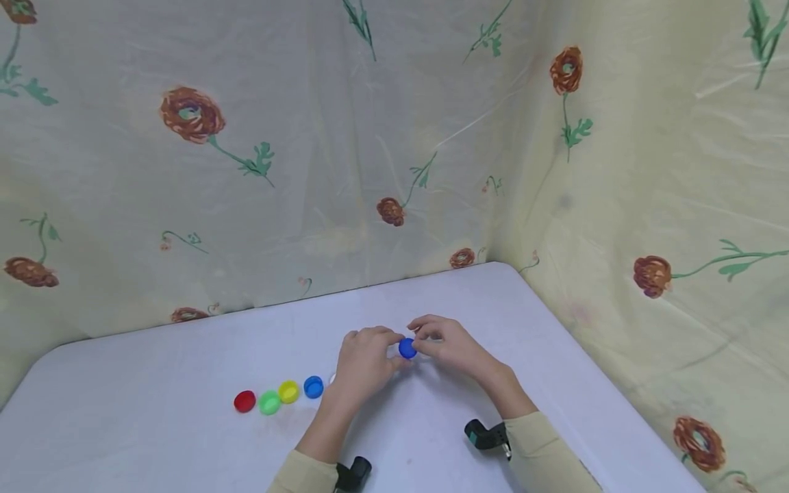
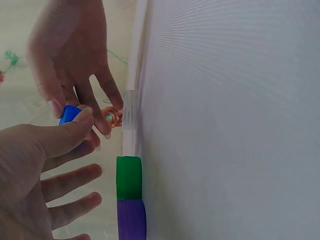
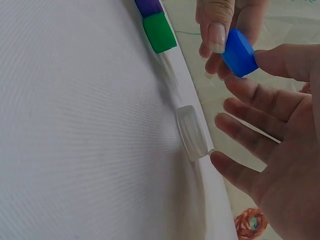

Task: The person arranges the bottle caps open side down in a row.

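Observation:
A small blue bottle cap [image 1: 407,348] is held up between both hands over the far part of the table. My left hand [image 1: 368,359] pinches one side of it between thumb and fingers. From the other side my right hand [image 1: 453,347] has thumb and index finger at the cap's edge, its other fingers spread loosely in the right wrist view. Below the hands, a clear cap [image 3: 192,132] stands on the white surface. Beyond it are a green cap [image 2: 129,178] and a purple cap [image 2: 131,220], side by side in the left wrist view.
Left of the hands, a row of caps lies on the white table [image 1: 154,411]: red [image 1: 244,401], light green [image 1: 269,402], yellow [image 1: 288,392] and another blue cap [image 1: 313,387]. A whitish cap [image 1: 332,378] is mostly hidden by my left hand. Flower-patterned sheeting [image 1: 308,171] rises behind and to the right.

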